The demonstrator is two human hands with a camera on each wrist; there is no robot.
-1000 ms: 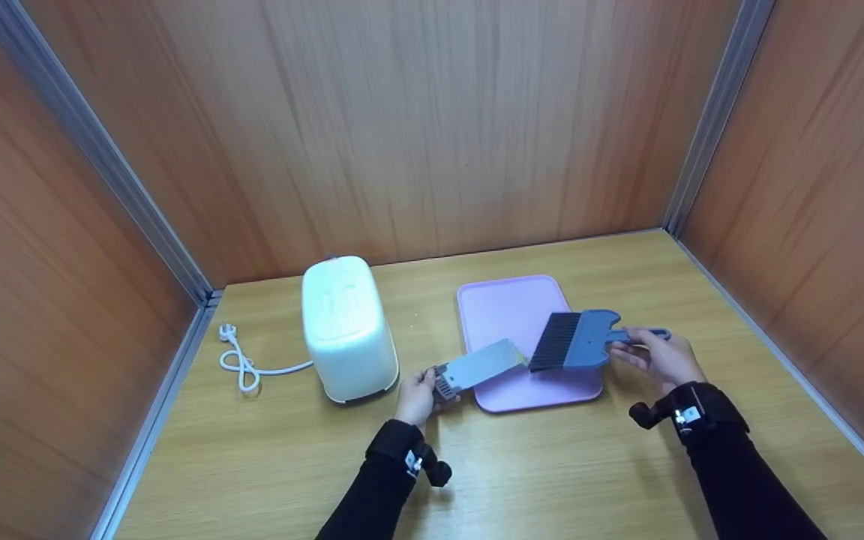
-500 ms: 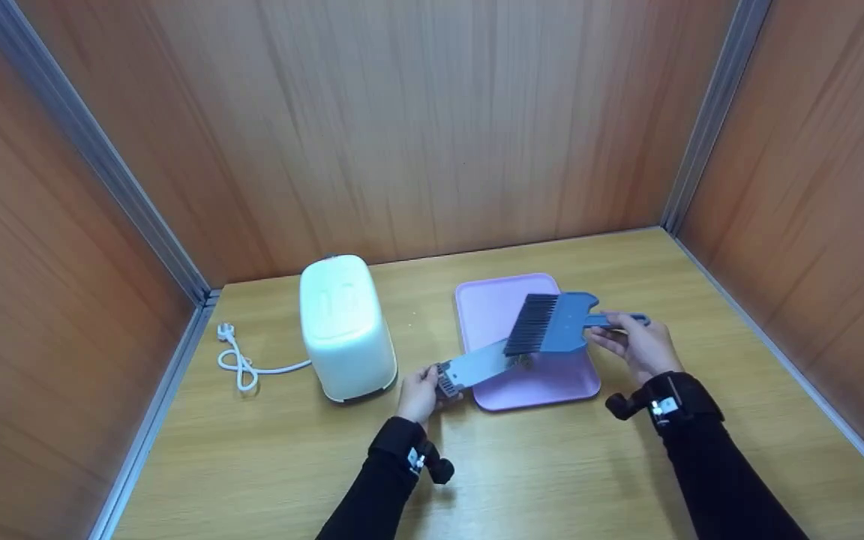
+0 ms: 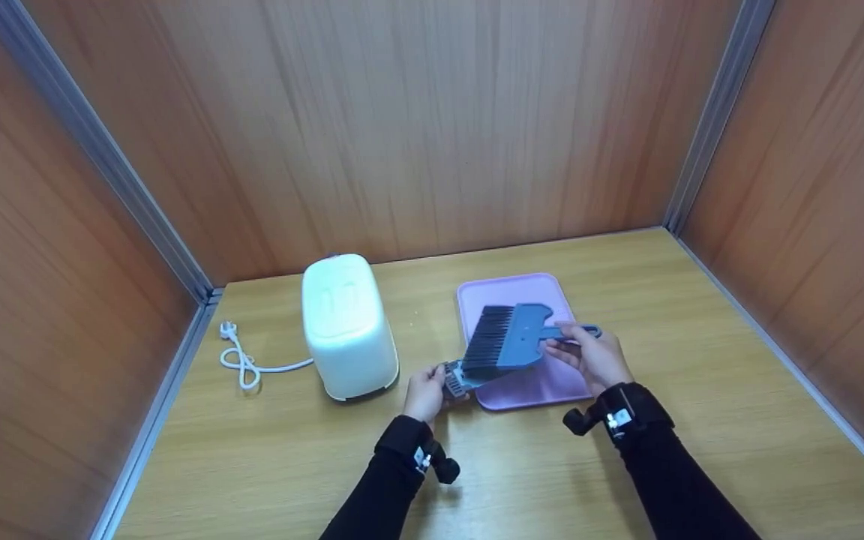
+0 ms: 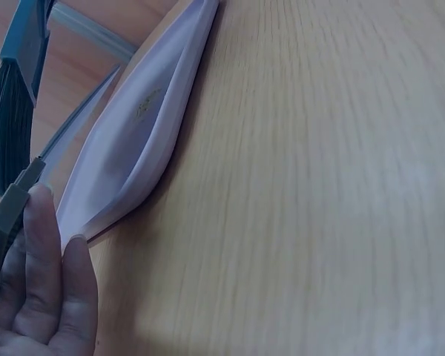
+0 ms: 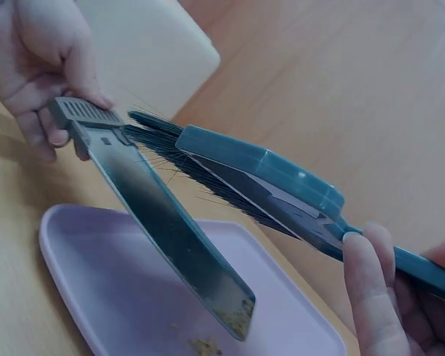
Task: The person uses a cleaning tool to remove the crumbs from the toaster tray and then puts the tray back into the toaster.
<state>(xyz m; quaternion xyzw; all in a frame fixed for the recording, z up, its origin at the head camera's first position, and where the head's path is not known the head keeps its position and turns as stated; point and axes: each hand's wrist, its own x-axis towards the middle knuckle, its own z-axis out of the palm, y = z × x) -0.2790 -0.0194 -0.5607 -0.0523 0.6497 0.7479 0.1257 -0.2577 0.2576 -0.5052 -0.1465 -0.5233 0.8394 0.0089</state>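
By its grey grooved end, my left hand (image 3: pixel 424 395) grips a narrow metal crumb tray (image 5: pixel 170 222), which slants down over the pink-purple plastic tray (image 3: pixel 507 287). My right hand (image 3: pixel 597 356) holds the handle of a blue brush (image 3: pixel 523 337) with dark bristles. Those bristles lie across the crumb tray near its grooved end, covering most of it in the head view. In the right wrist view, yellowish crumbs cling to the crumb tray's lower end. More crumbs (image 5: pixel 205 346) lie below in the plastic tray.
A white toaster (image 3: pixel 346 330) with a closed top stands left of the plastic tray. Its white cord and plug (image 3: pixel 241 360) lie on the wooden table (image 3: pixel 289 457). Wood-grain panels (image 3: pixel 439 135) enclose the back and both sides.
My right hand has carried the brush leftward along the crumb tray, from its far end to near the grooved end. My left hand stays almost in place, still gripping the crumb tray.
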